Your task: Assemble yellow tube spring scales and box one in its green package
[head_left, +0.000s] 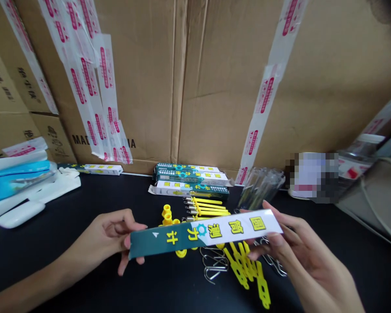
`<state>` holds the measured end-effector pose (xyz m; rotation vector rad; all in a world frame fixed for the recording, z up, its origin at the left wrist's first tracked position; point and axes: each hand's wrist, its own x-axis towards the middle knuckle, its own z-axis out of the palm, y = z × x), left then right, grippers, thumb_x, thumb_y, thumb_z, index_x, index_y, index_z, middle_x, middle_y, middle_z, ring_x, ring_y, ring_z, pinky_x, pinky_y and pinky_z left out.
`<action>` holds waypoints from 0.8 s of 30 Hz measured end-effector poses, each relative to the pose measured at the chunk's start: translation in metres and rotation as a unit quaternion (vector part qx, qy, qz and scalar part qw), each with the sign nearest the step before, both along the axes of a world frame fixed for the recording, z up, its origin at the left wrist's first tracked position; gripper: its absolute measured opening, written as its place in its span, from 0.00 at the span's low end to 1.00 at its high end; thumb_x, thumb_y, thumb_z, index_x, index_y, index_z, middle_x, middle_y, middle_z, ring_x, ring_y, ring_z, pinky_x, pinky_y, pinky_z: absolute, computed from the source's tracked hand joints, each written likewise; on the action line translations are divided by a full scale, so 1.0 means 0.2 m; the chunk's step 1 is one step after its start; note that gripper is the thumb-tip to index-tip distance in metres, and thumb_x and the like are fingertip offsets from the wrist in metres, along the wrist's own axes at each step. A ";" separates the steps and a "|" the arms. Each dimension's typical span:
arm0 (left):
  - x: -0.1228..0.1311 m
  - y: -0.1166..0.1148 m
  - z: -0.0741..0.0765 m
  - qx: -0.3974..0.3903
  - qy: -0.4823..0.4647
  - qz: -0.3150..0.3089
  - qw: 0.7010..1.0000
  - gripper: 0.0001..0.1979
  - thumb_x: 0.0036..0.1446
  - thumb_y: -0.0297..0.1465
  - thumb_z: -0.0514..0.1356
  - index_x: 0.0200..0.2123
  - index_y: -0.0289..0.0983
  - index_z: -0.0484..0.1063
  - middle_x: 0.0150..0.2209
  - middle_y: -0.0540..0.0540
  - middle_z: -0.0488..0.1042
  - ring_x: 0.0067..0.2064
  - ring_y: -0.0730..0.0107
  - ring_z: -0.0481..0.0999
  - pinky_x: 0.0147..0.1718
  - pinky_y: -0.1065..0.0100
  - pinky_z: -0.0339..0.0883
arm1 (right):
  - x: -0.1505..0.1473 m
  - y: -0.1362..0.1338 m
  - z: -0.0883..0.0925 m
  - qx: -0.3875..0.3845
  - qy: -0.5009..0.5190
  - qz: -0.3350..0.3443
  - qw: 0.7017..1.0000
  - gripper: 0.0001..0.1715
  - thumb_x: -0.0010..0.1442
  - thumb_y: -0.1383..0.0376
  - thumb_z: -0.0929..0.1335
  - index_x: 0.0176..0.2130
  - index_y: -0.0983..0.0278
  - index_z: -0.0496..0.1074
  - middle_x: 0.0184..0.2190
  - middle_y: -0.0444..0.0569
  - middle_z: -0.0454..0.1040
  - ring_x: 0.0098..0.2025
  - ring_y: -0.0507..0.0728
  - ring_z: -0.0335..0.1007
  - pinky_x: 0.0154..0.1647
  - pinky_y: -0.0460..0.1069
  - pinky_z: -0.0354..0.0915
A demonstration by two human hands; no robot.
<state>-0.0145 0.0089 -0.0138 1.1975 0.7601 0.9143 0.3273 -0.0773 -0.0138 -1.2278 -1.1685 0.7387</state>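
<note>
Both hands (pixel 114 234) (pixel 289 248) hold a flat printed carton (pixel 205 234) up over the middle of the black counter (pixel 133 191), level and slightly tilted. The left hand pinches its dark green end between thumb and fingers; the right hand pinches its white end, fingers curled around the edge.

Beneath the carton, toward lower center, lie yellow plastic strips (pixel 247 269) and a loose pile of wire hooks (pixel 213 265). Just left of them sit yellow spools (pixel 166 215). Above, metal-capped yellow rods (pixel 205 208) lie side by side, near a stack of matching cartons (pixel 189 178). A clear bundle of tubes (pixel 260 187) lies to the right of the stack. At left sit a blue package (pixel 16 180) and a white oblong item (pixel 20 214). Taped cardboard boxes (pixel 143 78) stand behind the counter.
</note>
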 end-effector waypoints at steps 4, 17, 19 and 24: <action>0.02 -0.05 0.03 0.004 -0.008 -0.016 1.000 0.19 0.44 0.41 0.79 0.34 0.36 0.82 0.29 0.42 0.83 0.25 0.55 0.84 0.12 0.70 0.74 | -0.07 -0.02 0.04 -0.012 -0.022 -0.074 0.997 0.32 0.65 0.47 0.70 0.66 0.47 0.70 0.44 0.46 0.82 0.30 0.59 0.79 0.37 0.50 0.79; -0.05 0.00 0.03 0.039 0.045 0.004 0.998 0.13 0.53 0.40 0.76 0.35 0.37 0.83 0.43 0.37 0.85 0.21 0.70 0.77 0.19 0.71 0.68 | -0.01 0.01 0.07 -0.013 -0.086 -0.027 0.996 0.26 0.67 0.48 0.69 0.60 0.53 0.77 0.28 0.44 0.76 0.26 0.58 0.74 0.35 0.51 0.74; -0.05 0.01 0.02 0.058 0.063 0.022 0.996 0.12 0.55 0.39 0.75 0.36 0.37 0.83 0.43 0.38 0.85 0.21 0.73 0.76 0.22 0.70 0.68 | -0.01 0.02 0.07 -0.005 -0.075 -0.014 0.997 0.27 0.68 0.48 0.68 0.62 0.54 0.74 0.29 0.44 0.77 0.28 0.57 0.75 0.37 0.51 0.76; -0.06 0.03 0.03 0.048 0.039 0.041 0.997 0.15 0.54 0.39 0.75 0.43 0.38 0.85 0.35 0.43 0.83 0.26 0.71 0.76 0.26 0.72 0.70 | 0.00 0.02 0.06 -0.001 -0.050 0.023 0.998 0.21 0.67 0.50 0.71 0.56 0.53 0.74 0.29 0.43 0.79 0.29 0.56 0.78 0.35 0.48 0.77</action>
